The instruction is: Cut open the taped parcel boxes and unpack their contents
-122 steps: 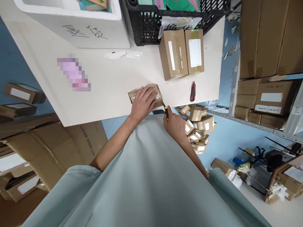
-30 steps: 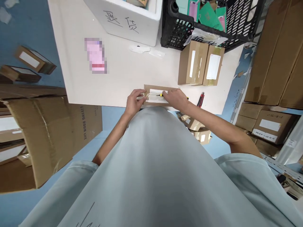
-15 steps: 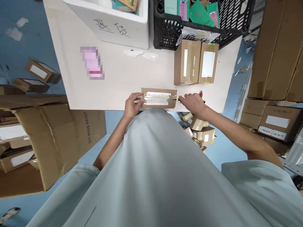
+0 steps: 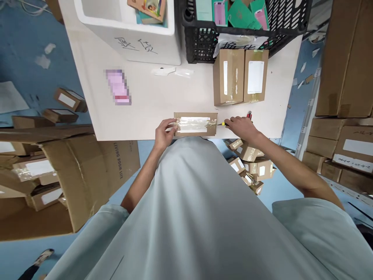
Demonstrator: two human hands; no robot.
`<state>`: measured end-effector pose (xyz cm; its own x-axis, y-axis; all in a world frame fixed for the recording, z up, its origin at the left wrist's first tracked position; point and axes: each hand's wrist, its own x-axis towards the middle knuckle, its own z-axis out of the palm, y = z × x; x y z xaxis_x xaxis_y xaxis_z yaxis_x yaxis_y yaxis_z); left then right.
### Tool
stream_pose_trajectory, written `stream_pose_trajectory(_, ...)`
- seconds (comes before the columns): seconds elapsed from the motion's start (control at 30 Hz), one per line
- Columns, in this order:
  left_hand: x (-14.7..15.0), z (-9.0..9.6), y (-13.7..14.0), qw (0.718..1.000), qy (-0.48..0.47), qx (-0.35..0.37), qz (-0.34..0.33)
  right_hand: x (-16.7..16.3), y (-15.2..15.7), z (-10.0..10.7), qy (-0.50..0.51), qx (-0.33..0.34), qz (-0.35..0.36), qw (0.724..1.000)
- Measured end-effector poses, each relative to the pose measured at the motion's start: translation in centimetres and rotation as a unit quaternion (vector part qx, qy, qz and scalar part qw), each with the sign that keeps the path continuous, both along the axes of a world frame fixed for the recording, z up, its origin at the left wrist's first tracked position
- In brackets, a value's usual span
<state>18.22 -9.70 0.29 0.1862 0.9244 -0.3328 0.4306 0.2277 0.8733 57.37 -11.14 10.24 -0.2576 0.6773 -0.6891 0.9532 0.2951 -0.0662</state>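
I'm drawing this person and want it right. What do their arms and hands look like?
Draw a loose left sleeve and right sleeve, both pale grey-blue like the shirt. They're short, ending around the elbows, so the forearms are bare. The left hand and right hand are bare too: I see no gloves, rings or watch.

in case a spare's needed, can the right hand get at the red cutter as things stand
Probably yes: the red cutter, partly hidden, lies on the table close to the right hand, with nothing visibly between them. That hand holds a yellow cutter, though, and may need to release it.
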Motion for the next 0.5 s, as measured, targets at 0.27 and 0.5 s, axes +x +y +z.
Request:
stream_pose_trajectory(0.27, -5.0, -0.8, 0.6, 0.996, 0.071, 0.012, 0.054, -4.3, -4.4, -7.3, 0.252, 0.036, -0.301, 0.919)
stream_pose_trajectory(0.5, -9.0, -2.8, 1.3, 0.990, 0.128, 0.016, 0.058, -11.1, -4.5, -7.7, 0.381, 0.054, -0.461, 0.799)
